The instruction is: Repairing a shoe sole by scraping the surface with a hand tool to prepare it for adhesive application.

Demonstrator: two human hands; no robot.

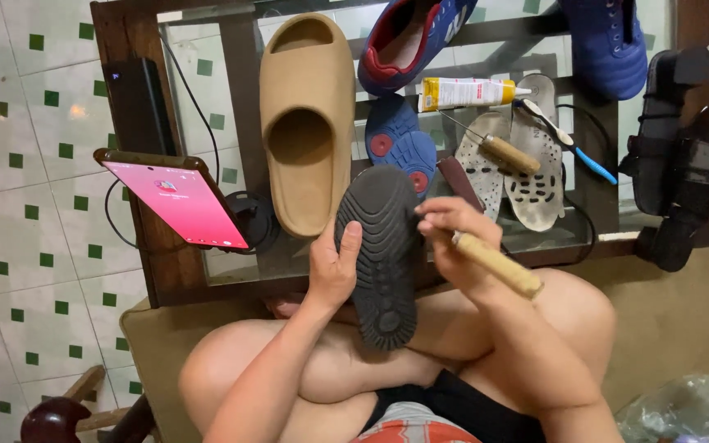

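item: my left hand (331, 271), fingers curled shut round the edge of a dark shoe sole (383, 250), thumb flat on the tread, sole upright over my crossed knees. item: my right hand (451, 238), fingers pinched tight on a wooden-handled tool (498, 264), tip against the sole's upper edge. item: glass table (231, 262) ahead, bearing a tan slide (305, 123), glue tube (465, 92), pink-screened phone (178, 201).

one head-worn view looks steeply down, close over the lap and low glass table (231, 271).
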